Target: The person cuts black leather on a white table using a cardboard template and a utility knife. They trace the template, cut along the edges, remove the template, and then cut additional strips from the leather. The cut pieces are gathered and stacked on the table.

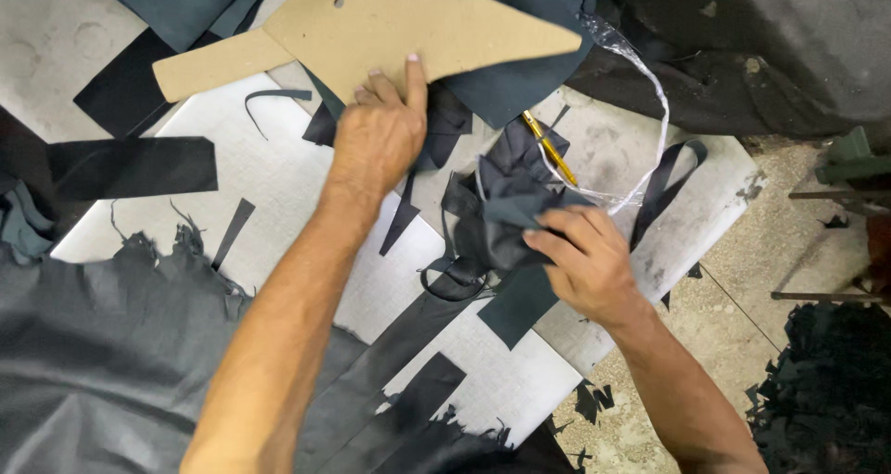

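My left hand rests on the lower edge of a tan cardboard pattern, fingers pressed against it where it lies over dark leather. My right hand is closed on a bunch of dark leather scraps in the middle of a pale metal sheet. A yellow pen lies just above the scraps, beside a strip of clear plastic.
A large dark hide covers the lower left. Black strips lie on the sheet. More dark leather is piled at the top right, and cut scraps lie on the stone floor at right.
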